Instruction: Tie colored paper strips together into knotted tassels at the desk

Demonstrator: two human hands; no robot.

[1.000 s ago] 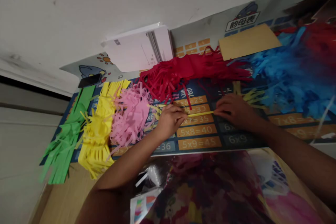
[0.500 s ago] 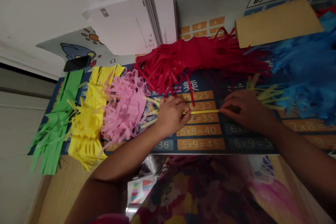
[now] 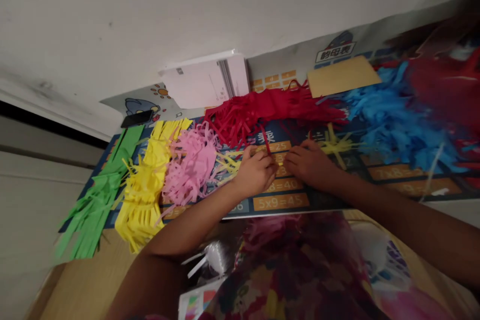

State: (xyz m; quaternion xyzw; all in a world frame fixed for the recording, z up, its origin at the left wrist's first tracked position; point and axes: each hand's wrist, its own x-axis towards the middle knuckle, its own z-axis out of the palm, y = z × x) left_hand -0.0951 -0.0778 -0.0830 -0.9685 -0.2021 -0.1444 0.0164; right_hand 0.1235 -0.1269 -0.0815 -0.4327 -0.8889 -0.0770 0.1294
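Note:
My left hand (image 3: 257, 174) and my right hand (image 3: 307, 165) meet low on a printed multiplication mat (image 3: 281, 202), their fingertips nearly touching. Only a tiny bit of a yellow paper strip (image 3: 280, 163) shows between them; the rest is hidden. A thin red paper strip (image 3: 267, 141) rises beside my left fingertips. Fringed paper lies in heaps: pink (image 3: 189, 165) by my left hand, red (image 3: 258, 107) above, green (image 3: 99, 195) and yellow (image 3: 140, 195) further left, and blue (image 3: 393, 120) to the right. Loose yellow strips (image 3: 333, 145) lie past my right hand.
A stack of white paper (image 3: 202, 82), a black phone (image 3: 137, 118) and a tan card sheet (image 3: 343, 76) rest along the mat's far side. Floral fabric (image 3: 296, 270) lies below the mat's near edge, beside a white ribbon (image 3: 215, 257). A wall (image 3: 187, 10) borders the wooden table (image 3: 86, 280).
My hands have moved toward each other. The long yellow strip stretched between them is now almost entirely hidden. The view has also shifted, and the loose yellow strips show more fully.

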